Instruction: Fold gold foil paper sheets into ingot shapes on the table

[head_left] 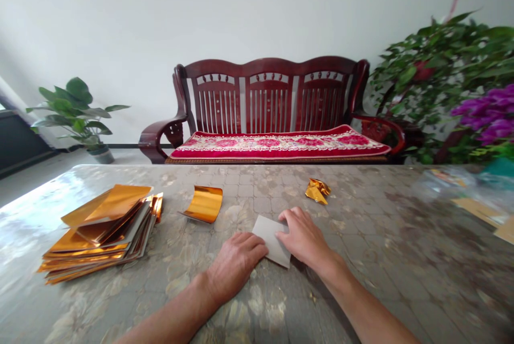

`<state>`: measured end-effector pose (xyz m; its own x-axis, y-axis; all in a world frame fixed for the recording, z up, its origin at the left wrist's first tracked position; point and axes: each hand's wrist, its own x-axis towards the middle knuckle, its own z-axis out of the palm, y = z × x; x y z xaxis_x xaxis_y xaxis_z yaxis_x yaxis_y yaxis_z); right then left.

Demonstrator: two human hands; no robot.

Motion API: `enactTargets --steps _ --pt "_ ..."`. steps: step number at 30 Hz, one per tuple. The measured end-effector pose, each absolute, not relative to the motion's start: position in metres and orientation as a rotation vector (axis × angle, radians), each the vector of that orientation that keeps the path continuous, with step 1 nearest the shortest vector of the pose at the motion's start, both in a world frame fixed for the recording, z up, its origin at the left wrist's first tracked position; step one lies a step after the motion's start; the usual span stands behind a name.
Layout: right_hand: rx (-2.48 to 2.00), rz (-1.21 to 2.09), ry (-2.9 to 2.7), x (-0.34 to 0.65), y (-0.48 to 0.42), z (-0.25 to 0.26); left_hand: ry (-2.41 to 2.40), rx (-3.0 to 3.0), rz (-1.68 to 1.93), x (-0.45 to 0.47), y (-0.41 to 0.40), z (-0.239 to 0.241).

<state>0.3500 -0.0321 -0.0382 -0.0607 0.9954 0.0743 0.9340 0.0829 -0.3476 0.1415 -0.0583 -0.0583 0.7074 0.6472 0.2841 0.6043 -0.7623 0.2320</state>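
A mottled bench (361, 258) stands before a red sofa (269, 98). The right hand (303, 237) lies flat, grip open, on a part-folded grey sheet (272, 242). The left hand (235, 264) presses its edge with fingers curled, grip unclear. One gold piece (317, 190) looks finished; a curled sheet (204, 204) and the stack (104, 231) lie unfolded.

So the sheet (268, 232) is on the bench (401, 258) right before me, under my left hand (236, 264) and right hand (303, 237). Stack of sheets (100, 231) off left; curled sheet (204, 204) and crumpled piece (317, 190) behind.
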Motion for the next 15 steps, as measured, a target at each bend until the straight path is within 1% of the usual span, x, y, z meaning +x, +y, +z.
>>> enactTargets --steps 6,10,15 --pt "-1.952 0.379 -2.127 0.3482 -0.0342 -0.0336 1.013 2.793 0.558 0.142 -0.0582 -0.0604" --pt "-1.928 0.419 -2.063 0.3484 -0.0309 -0.0319 0.999 2.792 0.581 0.1419 -0.0565 -0.0611" --pt "-1.675 0.418 -2.044 0.3479 -0.0319 -0.0378 0.997 2.777 0.596 0.1409 -0.0566 -0.0618"
